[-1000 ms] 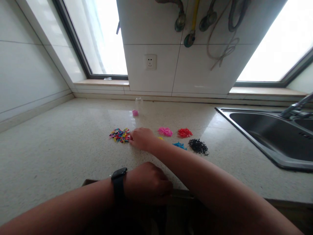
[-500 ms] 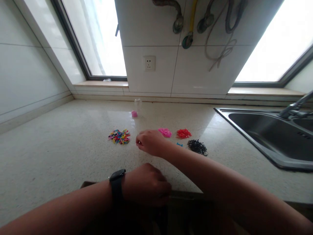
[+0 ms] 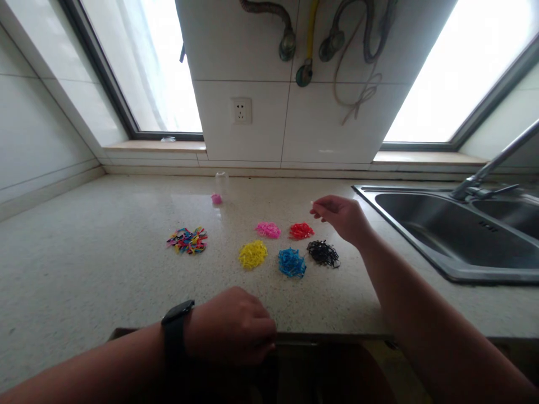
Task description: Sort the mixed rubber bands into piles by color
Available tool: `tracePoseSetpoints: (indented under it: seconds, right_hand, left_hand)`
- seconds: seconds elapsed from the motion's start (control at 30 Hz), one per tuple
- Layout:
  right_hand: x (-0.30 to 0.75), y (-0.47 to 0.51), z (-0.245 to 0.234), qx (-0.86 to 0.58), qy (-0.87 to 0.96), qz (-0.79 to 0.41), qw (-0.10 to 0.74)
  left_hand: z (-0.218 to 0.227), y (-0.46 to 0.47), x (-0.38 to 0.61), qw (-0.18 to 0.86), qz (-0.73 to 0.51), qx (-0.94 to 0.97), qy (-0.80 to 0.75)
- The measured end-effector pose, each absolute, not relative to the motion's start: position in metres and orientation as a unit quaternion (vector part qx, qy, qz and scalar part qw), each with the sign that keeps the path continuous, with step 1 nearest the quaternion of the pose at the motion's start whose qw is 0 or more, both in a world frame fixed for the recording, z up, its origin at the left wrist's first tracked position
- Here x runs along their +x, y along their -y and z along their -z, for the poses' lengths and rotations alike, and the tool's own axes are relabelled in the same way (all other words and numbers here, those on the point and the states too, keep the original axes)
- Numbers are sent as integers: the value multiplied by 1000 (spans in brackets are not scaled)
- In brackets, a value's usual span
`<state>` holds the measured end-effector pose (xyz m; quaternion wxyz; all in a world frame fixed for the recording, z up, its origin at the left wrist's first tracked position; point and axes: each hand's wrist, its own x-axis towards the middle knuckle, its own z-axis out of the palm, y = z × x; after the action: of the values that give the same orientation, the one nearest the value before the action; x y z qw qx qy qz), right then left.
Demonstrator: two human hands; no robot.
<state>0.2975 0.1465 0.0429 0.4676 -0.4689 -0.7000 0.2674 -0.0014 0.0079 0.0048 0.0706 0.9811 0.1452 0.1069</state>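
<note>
My right hand (image 3: 340, 216) hovers just beyond the red rubber bands (image 3: 301, 230), thumb and fingertips pinched together. Whatever the pinch holds, if anything, is too small to make out. Curled into a loose fist, my left hand (image 3: 233, 326) rests at the counter's front edge, a dark watch (image 3: 176, 320) on its wrist. Small rubber bands lie in heaps sorted by colour: pink bands (image 3: 268, 229), yellow bands (image 3: 252, 255), blue bands (image 3: 292, 262) and black bands (image 3: 323, 253). Farther left is a heap of mixed-colour bands (image 3: 187, 241).
A clear container (image 3: 222, 183) stands toward the back of the speckled counter (image 3: 105, 252), beside a small pink object (image 3: 216, 199). On the right are a steel sink (image 3: 425, 230) and its faucet (image 3: 467, 185). A socket (image 3: 241, 110) and pipes are on the wall.
My right hand has swung from beside the mixed heap to the right, past the red bands. The yellow and blue heaps it covered now show. The view has shifted a little rightward.
</note>
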Motion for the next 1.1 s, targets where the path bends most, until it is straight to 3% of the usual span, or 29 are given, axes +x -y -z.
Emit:
tracePoseSetpoints:
  seconds: [0.2,1.1]
  right_hand:
    - [321,-154,-19,-470,705,-301,437]
    - [321,-149,-20,-455,723,-293,429]
  left_hand:
    - [-5,-7,-2,77,-109,980,-144]
    - [0,-7,-3,73,-99,981,-149]
